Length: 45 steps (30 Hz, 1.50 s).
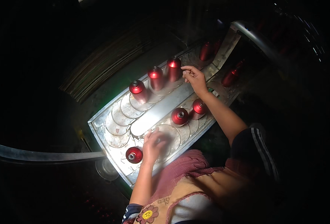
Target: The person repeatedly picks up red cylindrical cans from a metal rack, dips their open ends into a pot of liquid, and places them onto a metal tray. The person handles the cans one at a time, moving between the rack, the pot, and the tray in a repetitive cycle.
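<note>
Red metallic bottles stand upright on a table [122,166] fitted with overlapping round plates [117,128]. One, the corner bottle [134,155], is just left of the left hand [153,145]; contact at the wrist cannot be determined. The left-hand fingers are blurred, so whether they are apart or together cannot be told. At the far row, the right hand [195,79] is beside the end bottle [174,68]; its index finger points toward that bottle, the other fingers are curled, and touch cannot be confirmed. Two further far-row bottles [156,77] stand left of it. A raised centre strip [163,112] separates the rows. Two near-row bottles [180,116] stand between the hands, the right one close to the right forearm, which crosses that side. Beyond, a metal frame [226,46] spans the table, with a dim bottle [230,78] past it. A curved rail [49,154] meets the left end; slats [105,59] lie behind.
</note>
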Each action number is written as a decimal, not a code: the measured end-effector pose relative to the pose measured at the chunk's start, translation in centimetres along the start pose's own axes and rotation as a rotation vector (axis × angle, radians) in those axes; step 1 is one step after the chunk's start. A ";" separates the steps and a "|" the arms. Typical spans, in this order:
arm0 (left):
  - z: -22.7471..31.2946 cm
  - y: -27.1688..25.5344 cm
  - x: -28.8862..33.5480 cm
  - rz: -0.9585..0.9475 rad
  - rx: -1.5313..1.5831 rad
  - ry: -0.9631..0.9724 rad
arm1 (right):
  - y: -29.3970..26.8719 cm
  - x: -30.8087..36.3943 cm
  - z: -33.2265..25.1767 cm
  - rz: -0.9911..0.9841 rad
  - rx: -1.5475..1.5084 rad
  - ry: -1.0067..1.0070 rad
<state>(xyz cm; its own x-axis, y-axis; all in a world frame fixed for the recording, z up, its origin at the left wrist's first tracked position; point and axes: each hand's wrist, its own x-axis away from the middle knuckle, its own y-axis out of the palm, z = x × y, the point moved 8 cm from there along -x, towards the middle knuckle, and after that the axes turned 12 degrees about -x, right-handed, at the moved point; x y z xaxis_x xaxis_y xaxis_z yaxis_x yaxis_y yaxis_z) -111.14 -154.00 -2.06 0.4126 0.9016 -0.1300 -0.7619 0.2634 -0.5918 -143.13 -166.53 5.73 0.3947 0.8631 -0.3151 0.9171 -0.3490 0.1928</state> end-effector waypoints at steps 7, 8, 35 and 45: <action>1.7 2.4 -9.8 0.053 0.029 -0.002 | -14.2 17.5 -4.4 0.214 0.050 0.189; 2.8 3.5 -11.1 0.039 0.010 0.032 | -16.3 20.1 -4.7 0.294 -0.012 0.233; -12.9 -0.4 73.5 0.375 0.702 -0.909 | 18.2 75.3 1.6 -0.708 -0.108 0.667; -26.1 -12.0 105.1 0.980 0.832 -1.161 | 43.8 97.3 5.8 -1.191 0.231 0.642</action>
<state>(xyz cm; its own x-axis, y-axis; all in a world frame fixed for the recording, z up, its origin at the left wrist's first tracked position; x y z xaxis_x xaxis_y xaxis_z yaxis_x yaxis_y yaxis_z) -45.64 -71.34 -29.38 -0.5839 0.4805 0.6543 -0.6766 -0.7335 -0.0652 -64.22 -99.96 -21.88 -0.6683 0.6744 0.3140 0.6931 0.7178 -0.0665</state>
